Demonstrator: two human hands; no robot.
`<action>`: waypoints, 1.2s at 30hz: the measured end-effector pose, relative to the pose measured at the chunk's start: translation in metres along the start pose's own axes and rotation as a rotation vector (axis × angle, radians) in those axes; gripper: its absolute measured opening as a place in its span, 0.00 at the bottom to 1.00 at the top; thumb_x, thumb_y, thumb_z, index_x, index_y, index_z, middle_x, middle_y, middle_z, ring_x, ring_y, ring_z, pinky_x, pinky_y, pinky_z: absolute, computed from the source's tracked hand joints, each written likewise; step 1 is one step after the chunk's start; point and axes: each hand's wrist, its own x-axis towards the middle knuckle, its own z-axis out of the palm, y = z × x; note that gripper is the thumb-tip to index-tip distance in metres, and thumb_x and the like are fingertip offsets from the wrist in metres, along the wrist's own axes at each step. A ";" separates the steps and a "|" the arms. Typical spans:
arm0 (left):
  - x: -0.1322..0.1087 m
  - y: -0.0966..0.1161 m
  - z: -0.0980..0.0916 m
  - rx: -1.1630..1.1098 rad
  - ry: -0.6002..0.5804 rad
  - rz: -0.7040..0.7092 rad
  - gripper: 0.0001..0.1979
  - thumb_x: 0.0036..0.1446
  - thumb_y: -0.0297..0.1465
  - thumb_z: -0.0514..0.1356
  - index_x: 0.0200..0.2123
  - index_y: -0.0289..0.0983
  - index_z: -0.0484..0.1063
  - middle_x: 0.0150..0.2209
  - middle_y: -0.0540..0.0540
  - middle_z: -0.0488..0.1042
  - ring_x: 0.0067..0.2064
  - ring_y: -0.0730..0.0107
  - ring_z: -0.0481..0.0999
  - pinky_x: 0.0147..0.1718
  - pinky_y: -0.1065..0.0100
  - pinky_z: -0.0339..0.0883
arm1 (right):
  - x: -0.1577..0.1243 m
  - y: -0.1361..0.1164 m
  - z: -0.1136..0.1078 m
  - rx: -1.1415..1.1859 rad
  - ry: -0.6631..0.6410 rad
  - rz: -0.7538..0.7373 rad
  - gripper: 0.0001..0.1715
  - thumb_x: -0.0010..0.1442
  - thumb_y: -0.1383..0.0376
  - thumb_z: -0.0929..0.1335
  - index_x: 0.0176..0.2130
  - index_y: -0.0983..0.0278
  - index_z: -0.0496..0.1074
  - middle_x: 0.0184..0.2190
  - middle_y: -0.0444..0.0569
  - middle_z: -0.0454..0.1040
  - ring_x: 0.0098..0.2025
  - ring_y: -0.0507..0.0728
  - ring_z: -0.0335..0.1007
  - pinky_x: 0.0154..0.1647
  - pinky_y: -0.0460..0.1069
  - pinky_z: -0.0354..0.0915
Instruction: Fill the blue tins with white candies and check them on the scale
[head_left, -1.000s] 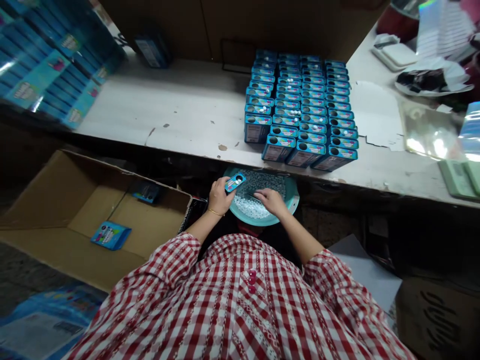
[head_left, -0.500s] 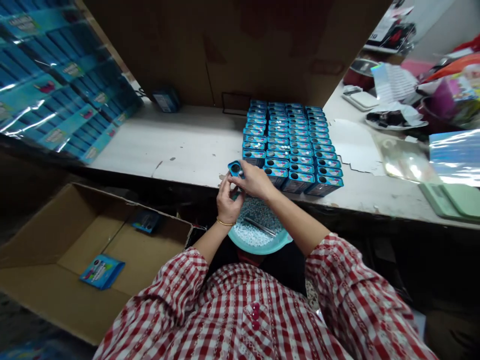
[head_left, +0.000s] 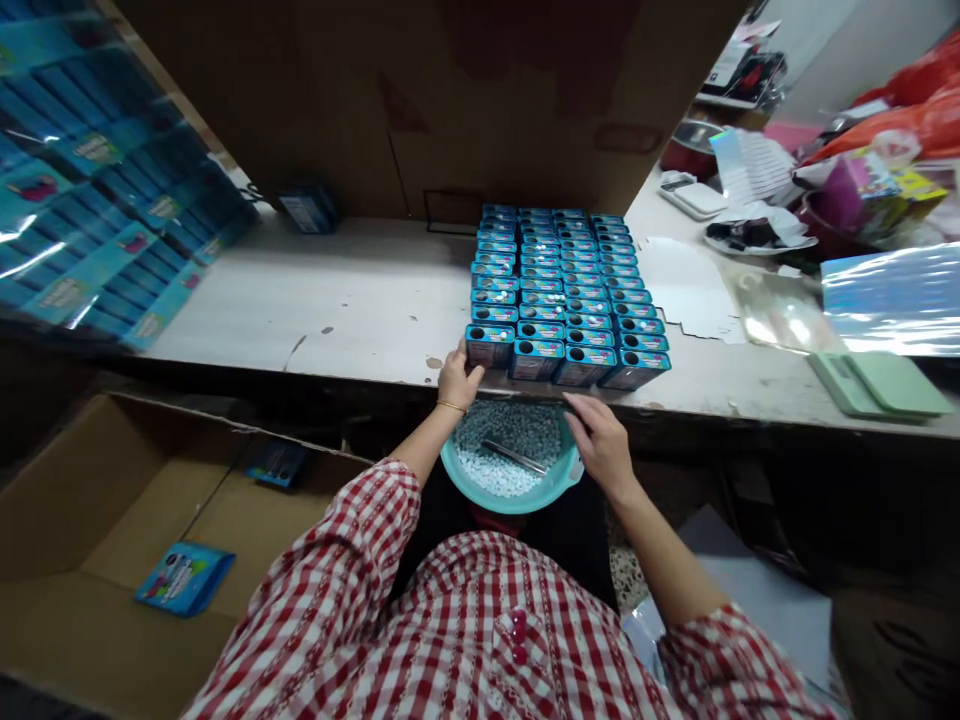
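Blue packs (head_left: 562,362) stand in four tightly set columns just beyond the turquoise basin (head_left: 510,506), on the white counter (head_left: 375,290). Each shows a dark round spot at the left of its top face, and small white specks lie on a few of the tops. The left hand (head_left: 457,380), with a thin gold bracelet (head_left: 451,406) at its wrist, is just beyond the basin's left rim. Its fingers lie along the left side of the nearest pack in the left column, the thumb toward the front; how firmly it grips I cannot tell. The right hand (head_left: 604,445) is at the basin's right rim, loosely bent, a narrow gap between thumb and forefinger; whether it touches the rim is unclear. White pellets (head_left: 480,472) fill the basin's lower part, and a metal tool (head_left: 514,457) lies slantwise on them. To the basin's left stands an opened carton (head_left: 142,490) holding a bright blue packet (head_left: 187,578) and a darker one (head_left: 277,462). Far beyond the basin, to the left, are a small blue box (head_left: 309,209) and a shiny wrapped stack (head_left: 97,200). Well to the basin's right lies a pale green flat object (head_left: 877,383).
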 end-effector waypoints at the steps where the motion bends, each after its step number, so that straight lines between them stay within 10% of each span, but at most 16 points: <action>1: 0.005 0.002 0.002 0.058 0.000 0.010 0.26 0.47 0.30 0.61 0.52 0.35 0.67 0.40 0.39 0.73 0.44 0.55 0.73 0.45 0.56 0.67 | -0.021 0.017 0.008 0.039 0.061 0.172 0.21 0.62 0.61 0.60 0.52 0.62 0.67 0.50 0.55 0.69 0.52 0.58 0.65 0.53 0.54 0.62; 6: -0.008 0.005 -0.010 0.029 -0.077 -0.001 0.35 0.47 0.32 0.62 0.59 0.34 0.58 0.51 0.34 0.69 0.51 0.54 0.70 0.47 0.56 0.66 | -0.085 0.066 0.066 0.400 -0.097 0.886 0.30 0.50 0.59 0.69 0.52 0.64 0.64 0.48 0.57 0.70 0.42 0.60 0.72 0.37 0.53 0.71; 12: -0.130 -0.022 -0.048 -0.066 -0.105 -0.153 0.31 0.51 0.37 0.60 0.58 0.38 0.59 0.57 0.36 0.63 0.58 0.56 0.64 0.51 0.56 0.64 | -0.087 0.065 0.110 0.966 -0.014 1.299 0.17 0.46 0.69 0.69 0.39 0.66 0.67 0.26 0.43 0.72 0.26 0.51 0.70 0.23 0.45 0.69; 16: -0.191 -0.040 -0.057 -0.095 -0.060 -0.479 0.41 0.43 0.38 0.67 0.59 0.35 0.57 0.61 0.29 0.56 0.61 0.48 0.59 0.52 0.51 0.62 | -0.093 0.056 0.107 0.985 0.002 1.308 0.11 0.42 0.72 0.69 0.30 0.67 0.67 0.19 0.40 0.67 0.19 0.48 0.64 0.17 0.43 0.65; 22: -0.211 -0.009 -0.078 -0.477 -0.173 -0.961 0.42 0.45 0.43 0.65 0.61 0.39 0.54 0.64 0.31 0.51 0.63 0.47 0.55 0.50 0.49 0.63 | -0.139 0.040 0.070 1.019 -0.068 1.278 0.15 0.38 0.70 0.71 0.31 0.66 0.68 0.19 0.40 0.70 0.17 0.48 0.63 0.09 0.40 0.57; 25: -0.228 0.016 -0.089 -0.686 -0.231 -0.929 0.33 0.45 0.45 0.64 0.54 0.40 0.65 0.57 0.37 0.65 0.57 0.49 0.65 0.48 0.49 0.65 | -0.155 0.031 0.052 1.008 -0.146 1.280 0.16 0.37 0.68 0.73 0.31 0.67 0.70 0.19 0.42 0.71 0.18 0.49 0.64 0.10 0.41 0.60; 36: -0.283 0.055 -0.148 -0.673 0.242 -0.562 0.30 0.45 0.37 0.64 0.53 0.36 0.67 0.48 0.44 0.74 0.50 0.58 0.72 0.53 0.61 0.63 | -0.139 -0.049 0.023 1.173 -0.232 0.960 0.22 0.32 0.67 0.74 0.32 0.68 0.72 0.23 0.45 0.75 0.22 0.53 0.69 0.21 0.47 0.70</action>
